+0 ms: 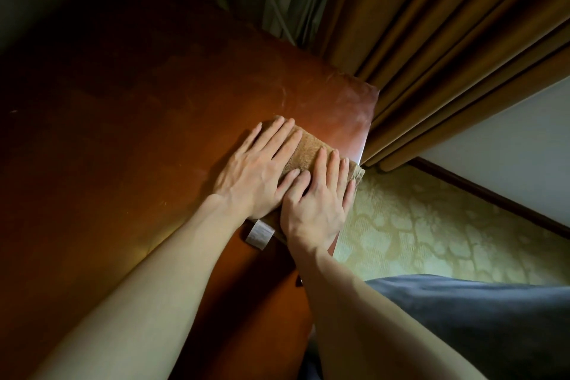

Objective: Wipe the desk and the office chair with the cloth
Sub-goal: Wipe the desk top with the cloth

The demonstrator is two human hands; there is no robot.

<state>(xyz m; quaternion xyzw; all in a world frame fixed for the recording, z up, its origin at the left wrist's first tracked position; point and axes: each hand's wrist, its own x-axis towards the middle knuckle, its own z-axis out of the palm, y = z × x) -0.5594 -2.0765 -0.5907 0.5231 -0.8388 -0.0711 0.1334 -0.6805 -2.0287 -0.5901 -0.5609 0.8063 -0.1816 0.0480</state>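
Near the right edge of the desk (pixel 123 133), close to the corner by the curtain (pixel 431 55), the folded cloth (pixel 308 151) lies flat under both hands, one end poking past the edge. The left hand (pixel 256 170) presses it with straight, slightly spread fingers, the right hand (pixel 314 207) with straight fingers held close together. Since neither hand grips the cloth, a push further right could sweep it onto the carpet (pixel 431 225).

Domestic room: curtains (pixel 447 55), patterned carpet (pixel 431 231), wooden desk (pixel 138 133)
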